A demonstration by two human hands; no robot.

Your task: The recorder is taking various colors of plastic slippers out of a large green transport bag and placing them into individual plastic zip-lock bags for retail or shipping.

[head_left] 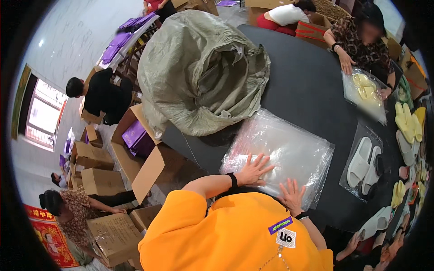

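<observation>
A stack of transparent plastic bags (296, 147) lies on the dark table (298, 77) in front of me. My left hand (256, 170) rests flat on its near left part, fingers spread. Palm down, my right hand (293, 197) presses on the near right edge, its fingers also apart. Neither hand grips anything. Just beyond the stack, on the left, sits a big grey-green woven sack (176, 67) with a crumpled, gaping mouth. To the right of the bags, a pair of white slippers (360, 165) lies inside a transparent bag.
Across the table at the far right, a person holds bagged yellow slippers (365, 88). More slippers (408, 123) crowd the right edge, with other people's hands (350, 246) near them. An open carton (151, 169) with purple packages stands left, and people handle boxes beyond.
</observation>
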